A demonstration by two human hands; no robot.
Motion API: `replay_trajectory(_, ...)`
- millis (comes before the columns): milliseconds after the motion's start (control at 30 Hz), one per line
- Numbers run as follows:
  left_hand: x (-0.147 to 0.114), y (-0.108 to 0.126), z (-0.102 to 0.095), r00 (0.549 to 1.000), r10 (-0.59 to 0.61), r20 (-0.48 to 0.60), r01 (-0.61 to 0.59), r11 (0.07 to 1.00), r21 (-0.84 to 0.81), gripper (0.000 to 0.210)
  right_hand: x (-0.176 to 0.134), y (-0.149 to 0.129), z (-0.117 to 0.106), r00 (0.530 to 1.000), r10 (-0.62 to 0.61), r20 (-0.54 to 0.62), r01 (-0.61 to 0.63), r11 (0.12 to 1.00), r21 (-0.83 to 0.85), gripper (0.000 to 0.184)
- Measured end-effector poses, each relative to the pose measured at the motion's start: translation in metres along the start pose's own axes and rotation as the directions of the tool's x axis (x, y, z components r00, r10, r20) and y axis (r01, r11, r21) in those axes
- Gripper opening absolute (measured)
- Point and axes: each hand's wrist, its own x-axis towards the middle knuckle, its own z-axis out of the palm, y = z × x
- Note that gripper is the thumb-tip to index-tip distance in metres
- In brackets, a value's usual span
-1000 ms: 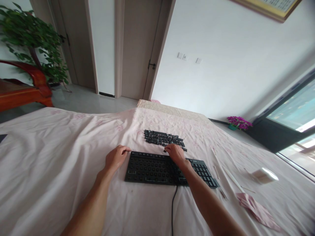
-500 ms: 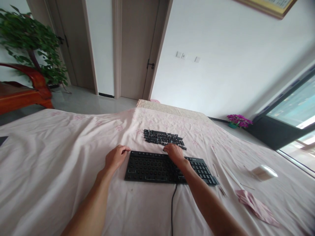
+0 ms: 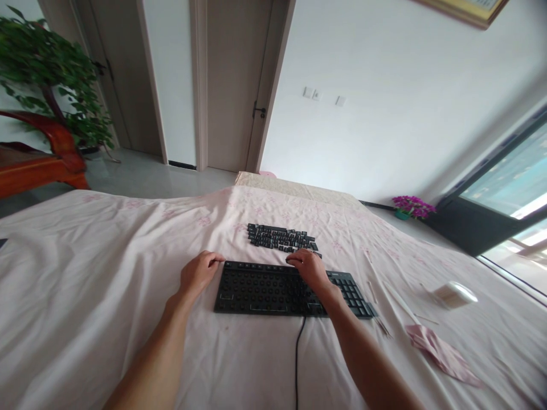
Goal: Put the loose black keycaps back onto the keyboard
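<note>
A black keyboard (image 3: 256, 289) lies on the pale flowered cloth, most of its main section without keycaps. The number pad at its right end still has its keys. My left hand (image 3: 200, 273) is closed, thumb and fingertips at the keyboard's upper left corner. Above the keyboard's top edge, my right hand (image 3: 308, 267) pinches a small dark keycap (image 3: 289, 260). Its forearm crosses over the keyboard and hides part of it. Just beyond lie loose black keycaps (image 3: 280, 236) grouped in rows. A black cable (image 3: 297, 359) runs from the keyboard toward me.
To the right are a clear container of cotton swabs (image 3: 455, 295), a pink cloth (image 3: 442, 353) and thin tools (image 3: 383, 327) beside the keyboard. Loose swabs lie nearby. Beyond the bed-like surface stand a wooden chair (image 3: 64, 154), a leafy plant (image 3: 55, 74) and purple flowers (image 3: 413, 206).
My right hand has shifted slightly right along the keyboard's top edge, its fingers still pinched. My left hand stays at the corner. The whole view has moved slightly.
</note>
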Motion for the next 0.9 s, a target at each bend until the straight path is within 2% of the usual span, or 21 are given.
replay_trajectory(167,0.000,0.000,0.000,1.000,-0.004,0.011,0.003,1.000,0.011,0.025,-0.015,-0.002,0.000,0.999,-0.025,0.037,0.025,1.000,0.003,0.022)
replay_trajectory(367,0.001,0.000,0.000,1.000,-0.018,0.022,0.018,1.000,0.009,0.025,-0.022,-0.012,-0.001,0.997,-0.029,0.070,0.035,0.995,-0.092,0.023)
replay_trajectory(633,0.002,-0.005,0.004,1.000,-0.002,0.008,0.002,1.000,0.009,0.025,-0.025,-0.021,0.003,0.996,-0.083,0.038,0.089,0.974,-0.206,0.028)
replay_trajectory(900,0.002,-0.003,0.002,1.000,0.008,0.004,-0.008,1.000,0.008,0.024,-0.028,-0.026,0.002,0.992,-0.115,0.061,0.128,0.946,-0.296,0.034)
